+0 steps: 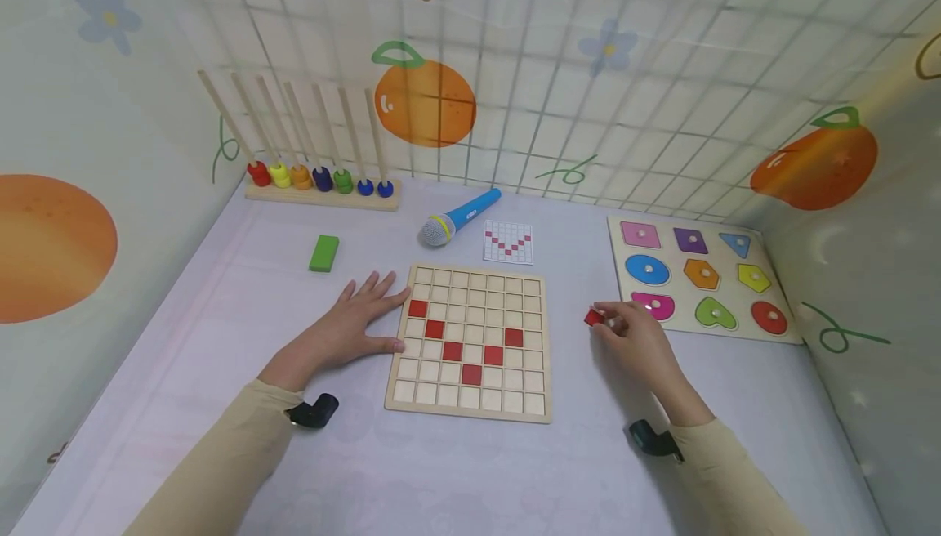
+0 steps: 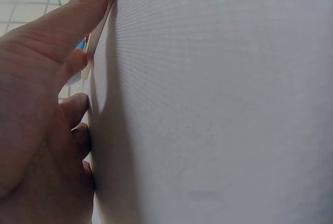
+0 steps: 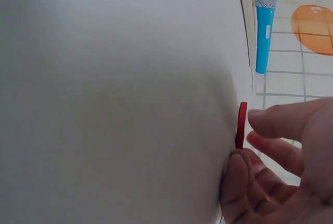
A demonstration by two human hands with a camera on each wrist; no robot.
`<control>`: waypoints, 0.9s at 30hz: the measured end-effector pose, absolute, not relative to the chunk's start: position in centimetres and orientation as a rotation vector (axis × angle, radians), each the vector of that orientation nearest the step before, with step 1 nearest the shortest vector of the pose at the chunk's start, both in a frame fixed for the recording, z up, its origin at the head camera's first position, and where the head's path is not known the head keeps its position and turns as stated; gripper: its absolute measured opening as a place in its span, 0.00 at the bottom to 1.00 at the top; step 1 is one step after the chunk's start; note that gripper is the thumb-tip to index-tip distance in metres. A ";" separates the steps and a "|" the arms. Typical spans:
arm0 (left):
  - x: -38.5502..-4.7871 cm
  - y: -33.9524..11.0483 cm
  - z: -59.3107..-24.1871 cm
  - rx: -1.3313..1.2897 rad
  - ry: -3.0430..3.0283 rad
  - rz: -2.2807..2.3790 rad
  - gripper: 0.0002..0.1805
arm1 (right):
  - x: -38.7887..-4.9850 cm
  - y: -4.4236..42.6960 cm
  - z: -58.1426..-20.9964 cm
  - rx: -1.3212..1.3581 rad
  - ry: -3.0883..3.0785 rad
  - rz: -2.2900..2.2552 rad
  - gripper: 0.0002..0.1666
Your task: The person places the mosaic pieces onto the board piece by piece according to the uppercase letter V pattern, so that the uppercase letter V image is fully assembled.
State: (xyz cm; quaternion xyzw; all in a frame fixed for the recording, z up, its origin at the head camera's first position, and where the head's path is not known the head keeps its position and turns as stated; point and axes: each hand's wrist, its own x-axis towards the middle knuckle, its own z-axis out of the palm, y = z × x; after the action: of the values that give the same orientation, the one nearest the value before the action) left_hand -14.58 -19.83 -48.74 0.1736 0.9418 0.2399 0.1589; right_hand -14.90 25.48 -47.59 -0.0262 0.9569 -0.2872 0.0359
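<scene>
A wooden grid board [image 1: 541, 413] lies flat, its squares pale apart from several red tiles [image 1: 471, 374] forming a V-like line. My left hand [image 1: 351, 328] rests beside it with fingers spread, index fingertip and thumb at its left edge; the left wrist view shows the thumb [image 2: 78, 21] against that edge. To the right of the board, my right hand [image 1: 638, 348] has thumb and fingertips around a small red tile [image 1: 593, 318]. That red tile [image 3: 241, 125] appears edge-on, close to the table, in the right wrist view. Fingers partly hide how it is held.
Behind the board lie a pattern card [image 1: 508, 242] and a blue toy microphone [image 1: 470, 211]. A green block [image 1: 324, 253] is at left, below a peg stacker [image 1: 323, 197] with coloured rings. A shape puzzle [image 1: 790, 335] lies near my right hand. Patterned cloth walls enclose the table.
</scene>
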 end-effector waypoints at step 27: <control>-14.5 -19.8 -48.6 0.524 2.707 0.681 0.51 | -15.2 25.2 -47.8 -0.080 2.914 -0.881 0.19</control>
State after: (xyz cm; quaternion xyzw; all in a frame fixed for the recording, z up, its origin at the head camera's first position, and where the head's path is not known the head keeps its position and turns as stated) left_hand -14.51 -19.84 -48.64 0.1825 0.9423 0.2370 0.1501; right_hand -15.16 25.17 -47.82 -0.0263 0.9558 -0.2888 0.0482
